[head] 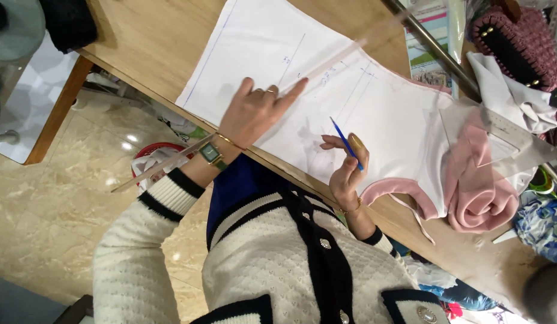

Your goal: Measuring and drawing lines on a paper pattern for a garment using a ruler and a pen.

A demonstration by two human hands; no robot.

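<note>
Your cream knitted cardigan (pixel 272 264) with its dark trim fills the bottom of the view, closest to the lens, and both arms reach up from it to the wooden table (pixel 146 42).

Starting at the left, your left hand (pixel 254 111) lies flat and spread, fingers stretched out, pinning a long clear ruler (pixel 326 63) onto the white fabric piece (pixel 362 102). The ruler runs on a slant, one end hanging past the table edge over the floor, the other reaching up across the cloth. A green wristwatch (pixel 211 153) sits on that wrist.

Further right, your right hand (pixel 345 174) is loosely curled around a blue pencil (pixel 347 144), pinched between thumb and fingers with its upper end over the cloth, well apart from the ruler's edge.

As for progress, several thin blue lines and small marks already show on the fabric near the ruler, so part of the marking looks done. The lower stretch by the pencil appears mostly unmarked.

At the far right lie rolled pink fabric (pixel 476 192) and a clear set square (pixel 500 135).
</note>
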